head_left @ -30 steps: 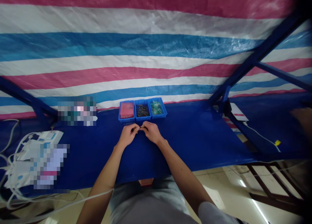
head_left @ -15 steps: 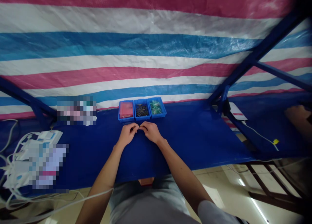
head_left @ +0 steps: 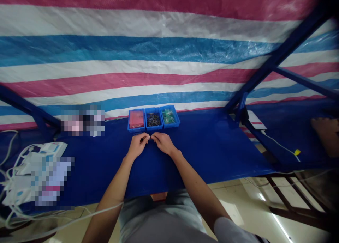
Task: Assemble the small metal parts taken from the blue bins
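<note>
Just in front of three joined blue bins, my left hand (head_left: pixel 138 145) and my right hand (head_left: pixel 163 143) meet almost fingertip to fingertip. Both are closed in a pinch, and whatever is between the fingers is too small to make out. The left bin holds a stack of flat pinkish-red pieces (head_left: pixel 136 119). Many dark metal screws or nails (head_left: pixel 153 120) fill the middle bin. Green items in clear plastic (head_left: pixel 169 116) lie in the right bin (head_left: pixel 173 125).
The blue table (head_left: pixel 212 147) backs onto a striped sheet. On the left are white power strips (head_left: pixel 50 149) with tangled cables and blurred items. A white power bank-like device (head_left: pixel 256 120) with a cable lies at right, near another person's hand (head_left: pixel 324 126).
My fingertips have parted very slightly. Otherwise both hands stay in nearly the same place before the bins, and the view has shifted a little.
</note>
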The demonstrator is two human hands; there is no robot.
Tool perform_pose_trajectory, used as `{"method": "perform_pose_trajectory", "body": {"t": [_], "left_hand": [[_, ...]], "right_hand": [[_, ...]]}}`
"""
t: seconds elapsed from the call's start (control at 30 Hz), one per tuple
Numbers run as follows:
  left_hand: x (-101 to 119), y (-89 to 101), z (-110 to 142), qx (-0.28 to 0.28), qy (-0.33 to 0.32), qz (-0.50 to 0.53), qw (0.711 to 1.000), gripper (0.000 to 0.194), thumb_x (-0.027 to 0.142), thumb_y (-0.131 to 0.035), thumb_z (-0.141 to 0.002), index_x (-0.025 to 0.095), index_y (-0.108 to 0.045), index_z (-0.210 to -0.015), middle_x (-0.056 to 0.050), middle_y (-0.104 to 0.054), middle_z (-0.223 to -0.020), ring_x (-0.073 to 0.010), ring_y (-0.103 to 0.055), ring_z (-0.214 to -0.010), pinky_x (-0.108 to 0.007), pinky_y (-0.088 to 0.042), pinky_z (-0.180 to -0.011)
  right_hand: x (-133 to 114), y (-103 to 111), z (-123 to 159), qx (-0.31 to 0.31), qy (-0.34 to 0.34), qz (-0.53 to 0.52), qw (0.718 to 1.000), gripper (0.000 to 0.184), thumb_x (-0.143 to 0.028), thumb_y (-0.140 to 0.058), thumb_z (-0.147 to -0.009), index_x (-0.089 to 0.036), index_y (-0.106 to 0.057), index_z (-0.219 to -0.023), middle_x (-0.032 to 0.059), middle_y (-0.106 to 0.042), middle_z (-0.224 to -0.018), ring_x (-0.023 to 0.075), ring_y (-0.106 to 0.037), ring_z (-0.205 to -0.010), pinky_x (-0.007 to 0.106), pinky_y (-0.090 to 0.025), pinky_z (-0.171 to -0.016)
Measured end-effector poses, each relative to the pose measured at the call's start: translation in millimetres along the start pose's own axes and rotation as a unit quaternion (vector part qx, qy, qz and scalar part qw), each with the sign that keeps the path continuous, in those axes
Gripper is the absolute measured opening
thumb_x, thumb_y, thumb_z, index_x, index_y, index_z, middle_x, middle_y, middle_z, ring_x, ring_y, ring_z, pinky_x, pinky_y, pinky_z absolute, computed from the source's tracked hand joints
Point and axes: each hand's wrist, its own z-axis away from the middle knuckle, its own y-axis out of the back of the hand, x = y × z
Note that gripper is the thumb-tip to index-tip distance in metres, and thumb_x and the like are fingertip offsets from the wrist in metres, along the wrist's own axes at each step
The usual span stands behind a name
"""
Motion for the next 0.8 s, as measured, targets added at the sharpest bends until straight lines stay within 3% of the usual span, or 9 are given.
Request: {"method": "perform_pose_trajectory", "body": {"t": [0.4,0.6,0.8], "left_hand": [[1.9,1.9,-0.1,-0.010,0.003,0.012,1.000,0.030,0.037,-0.049,-0.097,0.017,-0.065,-0.081,0.000,-0.063,-0.067,-0.0145,-0.058,-0.064,-0.023,-0.041,-0.064],[2.9,1.6,0.1,-0.005,0.005,0.016,1.000,0.030,0.037,-0.049,-0.097,0.017,-0.066,-0.082,-0.001,-0.063,-0.068,-0.0150,-0.059,-0.064,-0.023,-0.042,-0.065],[3.5,1.5,0.6,-0.012,0.004,0.011,1.000,0.028,0.034,-0.050,-0.097,0.017,-0.066,-0.082,0.000,-0.063,-0.068,-0.0144,-0.059,-0.064,-0.023,-0.042,-0.066]], "right_hand": [[2.3,-3.7,-1.2,0.030,-0.010,-0.028,0.999,0.005,-0.024,-0.061,-0.095,-0.022,-0.064,-0.092,0.0015,-0.069,-0.091,0.0153,-0.063,-0.082,0.024,-0.042,-0.073],[2.0,-3.6,-1.5,0.011,0.002,-0.009,1.000,0.018,-0.024,-0.050,-0.102,-0.022,-0.066,-0.094,0.0022,-0.068,-0.090,0.0149,-0.064,-0.084,0.024,-0.042,-0.078],[2.9,-4.7,-0.6,0.037,0.005,-0.017,0.999,0.011,-0.022,-0.057,-0.098,-0.021,-0.064,-0.090,0.0020,-0.067,-0.091,0.0147,-0.062,-0.081,0.023,-0.041,-0.074]]}}
